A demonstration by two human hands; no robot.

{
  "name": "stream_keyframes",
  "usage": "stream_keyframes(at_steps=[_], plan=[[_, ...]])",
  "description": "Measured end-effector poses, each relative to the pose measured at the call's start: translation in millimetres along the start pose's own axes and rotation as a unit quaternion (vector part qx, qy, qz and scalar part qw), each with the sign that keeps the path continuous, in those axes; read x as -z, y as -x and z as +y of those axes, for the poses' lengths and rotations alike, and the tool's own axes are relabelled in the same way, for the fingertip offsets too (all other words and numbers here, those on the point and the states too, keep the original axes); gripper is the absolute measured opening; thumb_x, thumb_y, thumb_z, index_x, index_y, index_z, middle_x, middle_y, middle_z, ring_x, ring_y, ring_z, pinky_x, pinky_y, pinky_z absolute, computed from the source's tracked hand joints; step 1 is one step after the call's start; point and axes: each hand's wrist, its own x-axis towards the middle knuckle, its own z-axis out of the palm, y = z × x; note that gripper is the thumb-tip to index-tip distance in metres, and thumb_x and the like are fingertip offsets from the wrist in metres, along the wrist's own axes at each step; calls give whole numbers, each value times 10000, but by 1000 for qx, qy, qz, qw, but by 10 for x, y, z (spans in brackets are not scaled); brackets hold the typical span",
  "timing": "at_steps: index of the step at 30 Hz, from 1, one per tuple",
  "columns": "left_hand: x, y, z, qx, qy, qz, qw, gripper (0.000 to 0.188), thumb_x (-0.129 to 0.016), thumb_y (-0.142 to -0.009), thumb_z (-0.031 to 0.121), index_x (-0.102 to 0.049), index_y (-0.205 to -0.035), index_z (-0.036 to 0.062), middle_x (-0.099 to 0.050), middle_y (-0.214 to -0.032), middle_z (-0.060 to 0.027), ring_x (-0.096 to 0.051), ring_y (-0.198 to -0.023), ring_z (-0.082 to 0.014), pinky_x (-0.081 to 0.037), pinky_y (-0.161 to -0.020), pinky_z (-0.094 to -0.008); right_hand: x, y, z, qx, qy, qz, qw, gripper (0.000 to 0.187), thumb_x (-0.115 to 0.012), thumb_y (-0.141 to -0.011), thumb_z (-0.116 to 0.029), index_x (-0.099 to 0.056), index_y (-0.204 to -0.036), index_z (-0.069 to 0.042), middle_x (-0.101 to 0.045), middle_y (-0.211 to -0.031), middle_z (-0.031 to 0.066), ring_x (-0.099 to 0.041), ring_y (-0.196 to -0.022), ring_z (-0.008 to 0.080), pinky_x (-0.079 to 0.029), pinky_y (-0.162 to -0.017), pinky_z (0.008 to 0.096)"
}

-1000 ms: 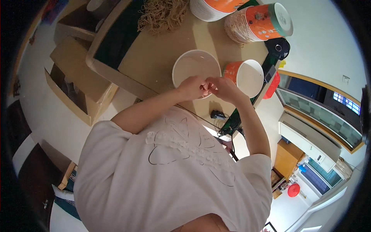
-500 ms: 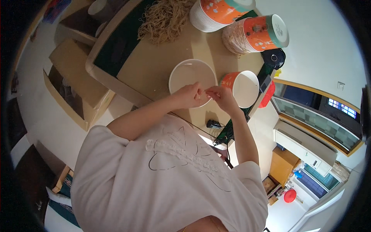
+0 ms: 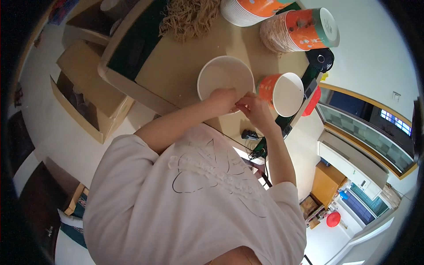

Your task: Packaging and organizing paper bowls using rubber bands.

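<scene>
My left hand (image 3: 222,101) and my right hand (image 3: 254,108) meet over the near rim of a large white paper tub (image 3: 216,73). The left one is closed, its fingers curled and mostly hidden. With thumb and fingertips pressed together, the right one pinches beside it. Whatever lies between the fingertips is too small to make out. Just right of the right hand, an orange and white paper tub (image 3: 267,87) leans with its white end toward me. Far across the table lies a tangled heap of tan string (image 3: 190,20).
Stacked orange paper tubs (image 3: 304,31), tan string around their rims, lie at the far right, with another stack (image 3: 247,12) beside them. A black round object (image 3: 319,59) sits near the table edge. Black cables (image 3: 257,152) hang at the near corner. An open cardboard box (image 3: 95,88) stands left.
My view has shifted, so the table things sit slightly higher and farther right. My left hand has turned, its fingers now more hidden, and both hands stay together at the tub's near rim.
</scene>
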Motion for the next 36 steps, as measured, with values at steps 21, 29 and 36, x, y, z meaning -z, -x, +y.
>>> stream_keyframes(at_steps=[21,29,36], plan=[[439,153,-9,-69,44,-83,993,297,-624,-774,399,-574,-755,106,-599,-732,-95,-619,-715,-287,-494,-617,-402,-137,142,18,-66,-104,113,986,86,-608,-769,4,-611,-855,2,-609,-785,113,-588,-670,219,-469,-613,291],[201,149,24,-133,-143,2,981,291,-566,-817,391,-638,-770,113,-597,-745,-67,-613,-692,-263,-508,-600,-384,-169,149,-27,-114,-149,110,976,79,-595,-780,-44,-599,-852,-11,-614,-783,155,-605,-721,315,-480,-649,372],[181,111,-67,-53,164,24,985,168,-598,-818,228,-628,-779,67,-614,-753,-69,-582,-624,-174,-464,-537,-319,-225,216,-43,-137,-187,150,961,61,-602,-792,-40,-582,-833,1,-623,-787,150,-615,-708,297,-483,-630,352]])
